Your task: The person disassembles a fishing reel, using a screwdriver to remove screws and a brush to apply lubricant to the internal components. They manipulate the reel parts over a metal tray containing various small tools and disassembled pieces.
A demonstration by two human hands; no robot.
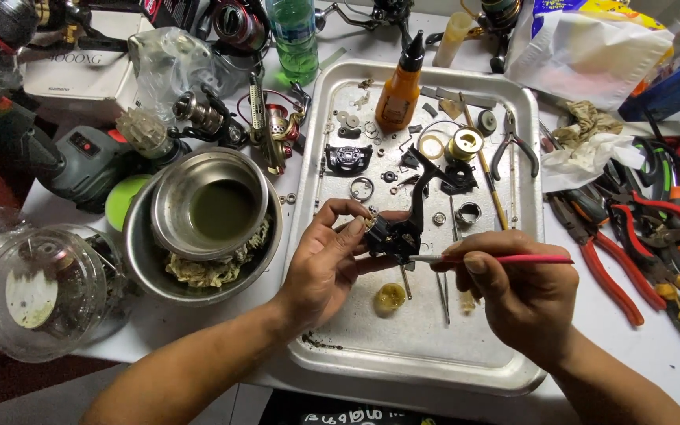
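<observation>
A black metal fishing-reel body [400, 230] is pinched by the left hand [326, 267] fingers; a thin red-handled brush [505, 259], gripped by the right hand [522, 295] fingers, touches it.

The left hand [326, 264] covers the near side of the black reel body [397, 234], so its gears can't be made out; the brush [491, 259] tip is too small to tell. Green bottle [293, 35] and white bag [584, 47] are cut off up top; the tiny washers on the tray [403, 358] are just specks.

hands [324, 264] | bare, no gloves, rings or watch | forearms: bare, no sleeves in view
</observation>
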